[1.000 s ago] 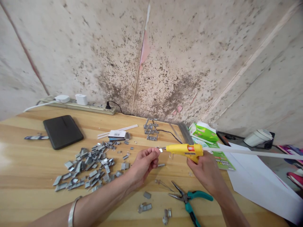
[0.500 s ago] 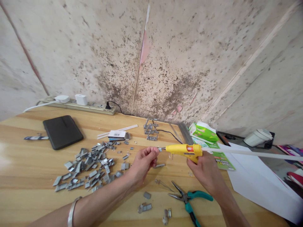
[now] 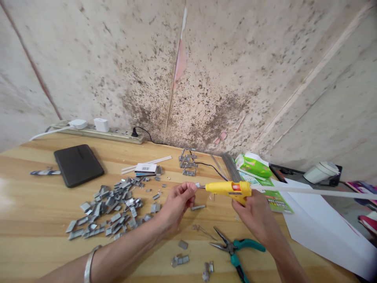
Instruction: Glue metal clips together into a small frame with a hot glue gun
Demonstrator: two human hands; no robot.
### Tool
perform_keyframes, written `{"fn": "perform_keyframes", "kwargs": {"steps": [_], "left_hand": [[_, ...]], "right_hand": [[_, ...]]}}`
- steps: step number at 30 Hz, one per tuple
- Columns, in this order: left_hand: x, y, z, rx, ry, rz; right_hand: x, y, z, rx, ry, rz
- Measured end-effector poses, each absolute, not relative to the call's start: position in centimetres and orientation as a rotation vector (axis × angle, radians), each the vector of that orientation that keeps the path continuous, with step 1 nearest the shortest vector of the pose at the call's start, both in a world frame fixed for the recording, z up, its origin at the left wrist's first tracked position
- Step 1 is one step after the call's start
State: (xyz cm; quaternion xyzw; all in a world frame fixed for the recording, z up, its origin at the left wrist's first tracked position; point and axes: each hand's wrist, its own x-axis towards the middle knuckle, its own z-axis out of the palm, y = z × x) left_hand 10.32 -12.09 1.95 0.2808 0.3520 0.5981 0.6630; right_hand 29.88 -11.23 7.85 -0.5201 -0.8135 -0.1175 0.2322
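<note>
My left hand [image 3: 182,200] pinches a small grey metal piece [image 3: 197,184] between thumb and forefinger. Wrapped round the handle of a yellow hot glue gun [image 3: 219,188] is my right hand [image 3: 253,210]. The gun points left, and its nozzle meets or nearly meets the piece. A long white glue stick [image 3: 300,191] runs out of the gun's back to the right. Below the hands lie needle-nose pliers [image 3: 231,247] with teal handles, jaws open. Several small metal pieces [image 3: 183,244] rest near the pliers.
A heap of grey metal pieces [image 3: 114,208] spreads at left. Behind it are a black tablet-like slab [image 3: 79,165], a power strip [image 3: 118,135] and a small barcoded box [image 3: 145,168]. Further right are assembled metal bits [image 3: 187,162], a green tissue pack [image 3: 255,166] and white paper [image 3: 321,228].
The metal piece in my left hand has tilted slightly, showing a brighter face. The glue gun has shifted a little to the left and down. The rest looks the same.
</note>
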Motion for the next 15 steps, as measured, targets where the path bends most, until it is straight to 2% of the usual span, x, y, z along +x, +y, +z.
{"fn": "perform_keyframes", "kwargs": {"steps": [15], "left_hand": [[10.33,-12.37,2.01,0.641,0.687,1.27]], "right_hand": [[29.79,-11.53,8.29,-1.485,-2.212,-0.222]]}}
